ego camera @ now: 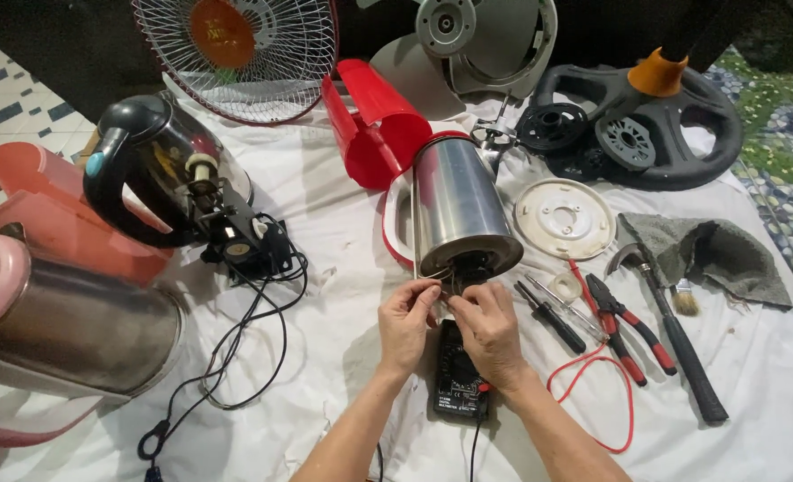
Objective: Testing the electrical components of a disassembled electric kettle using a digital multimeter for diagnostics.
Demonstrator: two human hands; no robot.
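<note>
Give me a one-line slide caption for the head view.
Both hands, left hand and right hand, work at the open base of a steel kettle lying above a multimeter.

A round white wire fan guard [236,54] lies at the top of the white cloth [343,232], beside a red plastic jug [374,120]. Red-handled pliers [629,326], a black-handled hammer [673,335] and a small brush [684,299] lie close together on the right. A black kettle [151,165] sits on the left with a black cord [236,348].

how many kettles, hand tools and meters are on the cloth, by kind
electric kettles: 3, steel one at the hands, black, pink-trimmed
screwdrivers: 2
pliers: 1
hammer: 1
brush: 1
multimeter: 1
total: 9
</note>
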